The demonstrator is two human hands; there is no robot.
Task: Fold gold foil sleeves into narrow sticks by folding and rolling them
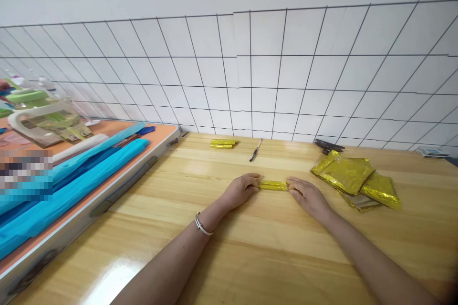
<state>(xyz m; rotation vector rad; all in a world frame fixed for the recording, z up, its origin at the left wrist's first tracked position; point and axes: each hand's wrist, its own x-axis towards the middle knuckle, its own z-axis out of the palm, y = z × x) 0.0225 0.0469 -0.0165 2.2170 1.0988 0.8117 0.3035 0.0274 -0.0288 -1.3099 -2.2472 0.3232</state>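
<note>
A narrow folded strip of gold foil (273, 185) lies on the wooden table (214, 238) between my hands. My left hand (243, 189) grips its left end, with the fingers pressed together. At the other end, my right hand (308, 195) holds the strip in the same way, thumb and fingers closed on it. The fingers cover both tips of the strip. To the right of my right hand is a loose pile of flat gold foil packets (348, 174). Beyond my left hand, near the wall, lies a folded gold foil piece (222, 143).
A pen (255, 150) lies near the wall, and a black clip-like item (329, 146) sits behind the packets. On the left, an orange-topped table (166, 132) bears blue rolls (107, 171), a clear-sided bag (53, 124) and a green-lidded container (30, 97). A tiled wall (268, 71) bounds the back.
</note>
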